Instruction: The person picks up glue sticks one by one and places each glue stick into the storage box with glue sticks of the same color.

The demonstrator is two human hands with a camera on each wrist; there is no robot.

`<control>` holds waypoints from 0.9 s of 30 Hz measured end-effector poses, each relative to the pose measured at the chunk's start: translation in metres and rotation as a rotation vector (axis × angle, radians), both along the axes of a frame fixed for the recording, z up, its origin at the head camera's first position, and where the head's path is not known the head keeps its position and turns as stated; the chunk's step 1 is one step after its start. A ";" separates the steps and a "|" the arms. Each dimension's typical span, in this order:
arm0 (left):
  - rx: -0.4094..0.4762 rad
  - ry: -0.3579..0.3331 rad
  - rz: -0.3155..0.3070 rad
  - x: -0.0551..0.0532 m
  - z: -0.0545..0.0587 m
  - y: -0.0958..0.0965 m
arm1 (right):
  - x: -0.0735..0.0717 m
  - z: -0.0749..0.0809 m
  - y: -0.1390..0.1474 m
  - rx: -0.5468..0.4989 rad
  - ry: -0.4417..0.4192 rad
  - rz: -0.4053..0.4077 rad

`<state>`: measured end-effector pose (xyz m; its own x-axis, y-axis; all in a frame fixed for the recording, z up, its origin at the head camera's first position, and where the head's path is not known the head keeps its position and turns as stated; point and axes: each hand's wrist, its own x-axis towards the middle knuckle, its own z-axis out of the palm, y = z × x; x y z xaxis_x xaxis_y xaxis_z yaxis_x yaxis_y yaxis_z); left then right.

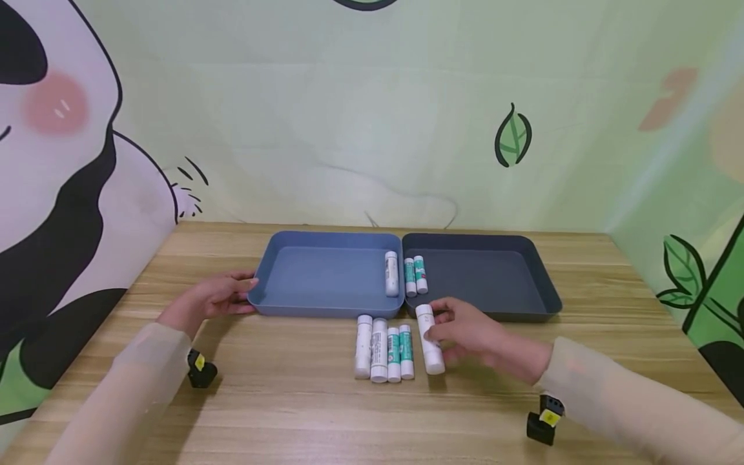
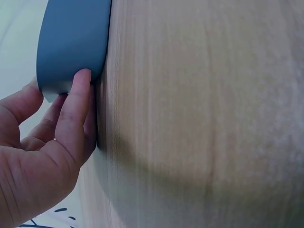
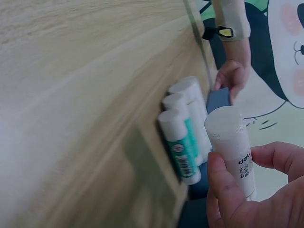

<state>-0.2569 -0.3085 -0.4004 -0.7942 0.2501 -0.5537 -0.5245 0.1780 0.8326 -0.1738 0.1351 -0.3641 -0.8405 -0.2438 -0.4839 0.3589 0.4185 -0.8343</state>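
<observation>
My right hand (image 1: 465,332) pinches a large white glue stick (image 1: 430,339) between thumb and fingers, tilted just above the table. The right wrist view shows dark "deli" lettering on this glue stick (image 3: 232,147). My left hand (image 1: 223,295) grips the left end of the blue tray (image 1: 325,311); up close, its thumb is at the rim and its fingers (image 2: 71,116) are against the lower corner. Two large white glue sticks (image 1: 371,349) and two smaller green-and-white glue sticks (image 1: 400,352) lie side by side in front of the trays.
A dark grey tray (image 1: 494,315) adjoins the blue one on the right; two small green-and-white glue sticks (image 1: 415,276) lie at its left end. One large white glue stick (image 1: 392,274) lies at the blue tray's right end. A printed cloth backdrop (image 1: 360,129) rises behind the wooden table (image 1: 261,413).
</observation>
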 end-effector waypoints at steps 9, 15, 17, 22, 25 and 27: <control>-0.004 0.002 -0.007 -0.001 0.000 -0.001 | -0.012 0.033 0.000 -0.030 0.015 0.025; -0.003 -0.003 -0.005 -0.002 -0.003 -0.001 | -0.027 0.056 0.002 -0.042 0.078 0.044; 0.000 -0.001 -0.007 -0.001 -0.003 -0.001 | -0.033 0.063 0.002 -0.047 0.093 0.049; -0.001 0.007 -0.012 -0.001 -0.002 -0.001 | -0.047 0.082 -0.001 -0.038 0.117 0.065; -0.004 0.007 -0.012 -0.001 -0.002 -0.001 | -0.055 0.093 -0.004 -0.036 0.128 0.069; -0.002 0.005 -0.011 -0.001 -0.002 -0.001 | -0.061 0.099 -0.008 -0.038 0.137 0.068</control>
<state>-0.2576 -0.3093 -0.4019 -0.7942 0.2575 -0.5505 -0.5185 0.1853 0.8348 -0.2350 0.1274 -0.2654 -0.8790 -0.3185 -0.3548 0.2123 0.4049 -0.8894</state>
